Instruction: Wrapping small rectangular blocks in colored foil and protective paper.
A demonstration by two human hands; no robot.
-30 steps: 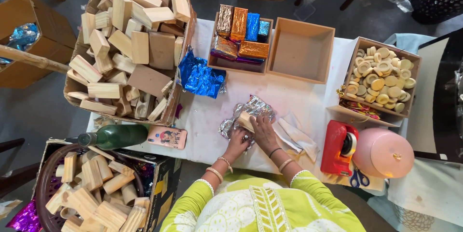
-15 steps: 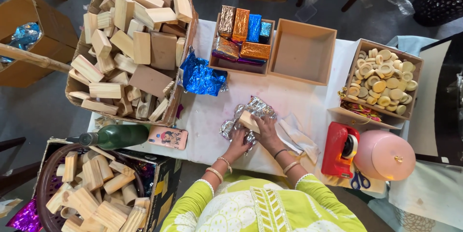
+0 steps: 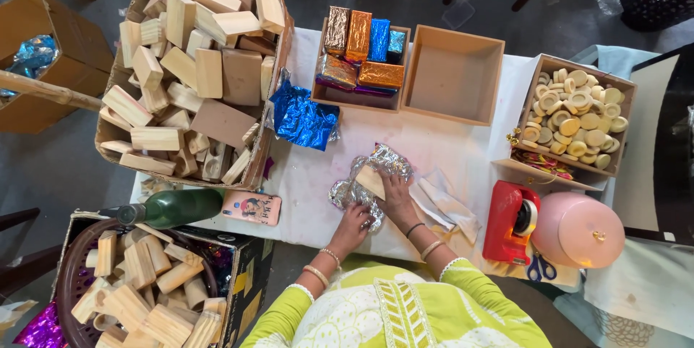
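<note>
Wooden block (image 3: 371, 180) lies slantwise on silver foil (image 3: 361, 187); right hand (image 3: 396, 196) pins it, left hand (image 3: 354, 219) presses foil, fingers flat.

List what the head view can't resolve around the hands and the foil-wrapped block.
- Wooden block: its underside and lower end, covered by silver foil and the hands.
- Left hand: fingers lie on the foil; whether they pinch it is too small to tell.
- Right hand: rests on the block; grip underneath hidden.
- Scissors: blades hidden under the pink lid.
- Basket of wooden pieces: cut off by the bottom edge.
</note>
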